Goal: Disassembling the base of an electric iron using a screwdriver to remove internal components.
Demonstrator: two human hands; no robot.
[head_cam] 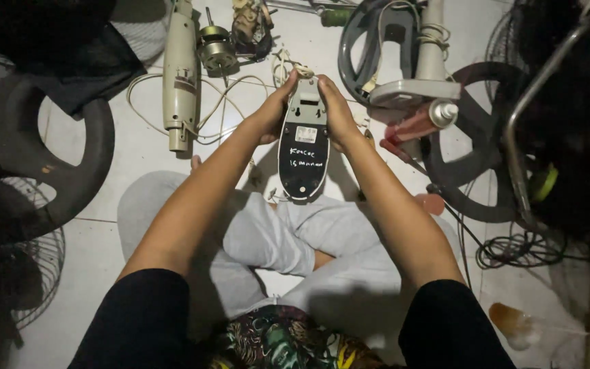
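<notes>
Both hands clasp oval fan control housing [303,140], held upright above crossed legs in grey trousers [268,239]. Left hand [272,113] grip closed round housing's left edge, right hand [338,113] grip closed round right edge, fingertips at top. Housing grey above, black below, white label mid-face. Cream motor casing [180,68] on floor, well left. Spray can [423,121] just right. Grey fan base [42,157] far left.

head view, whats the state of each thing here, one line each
fan housing: upright, held at both sides
left hand: gripping the housing's left edge
right hand: gripping its right edge
cream fan neck: lying flat on the floor, detached
small motor: loose on the floor
spray can: lying on its side
white cord: loose, tangled on the floor
</notes>
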